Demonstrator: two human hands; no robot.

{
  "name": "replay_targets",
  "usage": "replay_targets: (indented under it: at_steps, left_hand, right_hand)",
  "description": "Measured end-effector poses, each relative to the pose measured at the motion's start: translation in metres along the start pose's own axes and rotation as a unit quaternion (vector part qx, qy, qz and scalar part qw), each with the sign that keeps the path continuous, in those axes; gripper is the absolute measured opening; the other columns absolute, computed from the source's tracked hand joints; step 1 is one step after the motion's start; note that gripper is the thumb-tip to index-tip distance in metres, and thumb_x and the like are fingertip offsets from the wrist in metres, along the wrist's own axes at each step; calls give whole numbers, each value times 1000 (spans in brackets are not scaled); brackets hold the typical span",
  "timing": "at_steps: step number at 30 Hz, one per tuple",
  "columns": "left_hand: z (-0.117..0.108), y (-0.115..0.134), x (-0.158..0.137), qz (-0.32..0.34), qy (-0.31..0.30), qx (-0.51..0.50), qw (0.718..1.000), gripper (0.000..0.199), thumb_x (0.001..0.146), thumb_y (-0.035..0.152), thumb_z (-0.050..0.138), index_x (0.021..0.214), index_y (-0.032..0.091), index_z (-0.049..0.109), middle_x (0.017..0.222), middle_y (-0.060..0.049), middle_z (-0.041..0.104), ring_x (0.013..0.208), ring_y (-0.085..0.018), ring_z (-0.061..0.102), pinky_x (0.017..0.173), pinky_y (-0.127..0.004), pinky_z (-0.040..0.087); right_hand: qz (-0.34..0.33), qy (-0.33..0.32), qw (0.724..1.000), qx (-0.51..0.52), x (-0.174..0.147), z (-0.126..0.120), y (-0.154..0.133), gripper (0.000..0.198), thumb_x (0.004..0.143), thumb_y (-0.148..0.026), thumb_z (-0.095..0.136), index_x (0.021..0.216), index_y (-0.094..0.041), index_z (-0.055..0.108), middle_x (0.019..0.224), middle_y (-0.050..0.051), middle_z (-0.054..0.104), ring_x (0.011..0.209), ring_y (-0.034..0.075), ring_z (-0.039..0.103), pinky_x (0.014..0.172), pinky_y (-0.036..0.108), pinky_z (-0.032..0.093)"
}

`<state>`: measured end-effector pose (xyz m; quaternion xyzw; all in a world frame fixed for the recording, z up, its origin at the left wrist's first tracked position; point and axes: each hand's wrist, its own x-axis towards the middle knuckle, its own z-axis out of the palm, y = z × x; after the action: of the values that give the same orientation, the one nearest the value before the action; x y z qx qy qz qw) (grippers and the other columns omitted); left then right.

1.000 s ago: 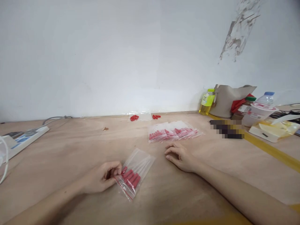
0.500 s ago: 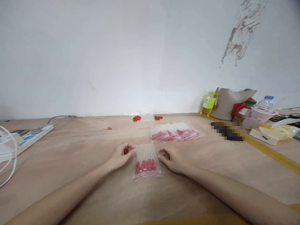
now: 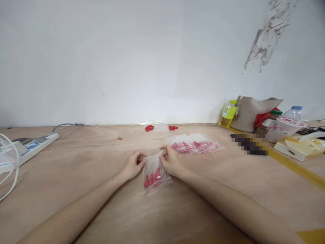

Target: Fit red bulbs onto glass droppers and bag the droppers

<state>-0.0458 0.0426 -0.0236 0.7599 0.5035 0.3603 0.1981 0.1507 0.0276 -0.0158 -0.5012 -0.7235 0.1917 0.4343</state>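
A clear zip-lock bag [image 3: 152, 166] with a red line along its near edge lies in front of me, slightly lifted and creased. Inside it are several red tapered pieces [image 3: 151, 179]. My left hand [image 3: 133, 165] pinches the bag's far left corner between thumb and fingers. At the far right corner, my right hand [image 3: 170, 161] is closed on the bag, its fingers curled at the edge. Just beyond my right hand lies an overlapping row of similar filled bags [image 3: 195, 144].
Two small piles of red pieces [image 3: 149, 128] rest on clear plastic by the wall. A white power strip [image 3: 38, 145] with cables is at left. At right stand a yellow-green bottle [image 3: 228, 114], a grey bag [image 3: 246, 115] and a cup [image 3: 284, 130]; a pixelated dark item [image 3: 248, 144] lies nearer.
My right hand has moved left and taken hold of the bag's far right corner. The bag has bent and its red pieces have shifted. The view has turned slightly.
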Motion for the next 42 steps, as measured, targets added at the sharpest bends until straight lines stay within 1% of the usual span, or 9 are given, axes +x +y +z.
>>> replay_targets:
  at_steps: [4,7,14,17,19,21,27,33,42]
  left_hand:
    - [0,6,4,18,23,118,993,12,74,22,49,82,16,55,81,-4,55,73,-18,54,67,-31,43]
    - [1,9,10,41,24,162,986,14,77,21,46,77,16,59,79,-6,54,77,-20,53,71,-32,42]
    - [-6,18,6,87,12,76,993,31,86,31,36,102,17,58,95,-7,56,94,-19,51,85,-33,41]
    - [-15,33,-18,174,-95,43,979,35,83,35,45,113,20,53,116,-8,49,109,-21,45,94,-34,36]
    - [-17,41,-34,214,-168,52,961,54,72,39,59,122,23,46,128,-8,42,114,-25,41,97,-37,34]
    - [-15,44,-43,212,-178,65,959,54,74,36,57,125,25,44,130,-7,41,116,-25,41,98,-38,33]
    - [-2,37,-21,152,-100,68,981,33,84,26,43,114,24,55,120,-4,52,110,-20,48,95,-36,37]
    - [8,38,-5,69,-38,58,995,25,76,36,53,93,23,67,97,-2,64,75,-18,60,66,-27,47]
    - [12,41,-3,71,-19,75,994,25,79,40,50,86,24,67,88,-1,64,72,-16,57,66,-26,43]
  right_hand:
    - [-18,-33,992,-119,5,-6,-1,19,73,-10,45,89,-17,53,71,2,58,67,14,53,61,24,37]
    - [-81,-55,979,-179,2,-14,2,15,77,-11,43,81,-17,56,82,5,58,74,15,53,67,26,38]
    - [-269,-118,951,-91,-28,-48,5,22,78,-34,53,93,-19,60,90,6,54,87,16,50,78,28,40]
    - [-297,-131,941,-94,-38,-56,3,38,69,-42,61,100,-21,58,94,6,55,87,18,51,78,31,40]
    - [-302,-126,940,-100,-39,-55,3,36,71,-39,60,102,-21,58,94,7,55,86,17,51,77,31,40]
    - [-306,-114,939,-106,-37,-49,5,28,75,-32,56,100,-22,59,92,6,56,84,17,52,76,31,40]
    - [-288,-72,945,-136,-16,-28,16,25,78,-14,47,96,-22,62,88,5,58,80,15,52,73,30,40]
    - [-250,-39,956,-148,-13,-25,18,20,81,-19,48,91,-21,65,82,4,60,79,15,53,72,30,38]
    - [-202,-25,975,-93,-9,-21,18,13,78,-19,52,82,-19,65,77,3,59,69,13,53,67,26,41]
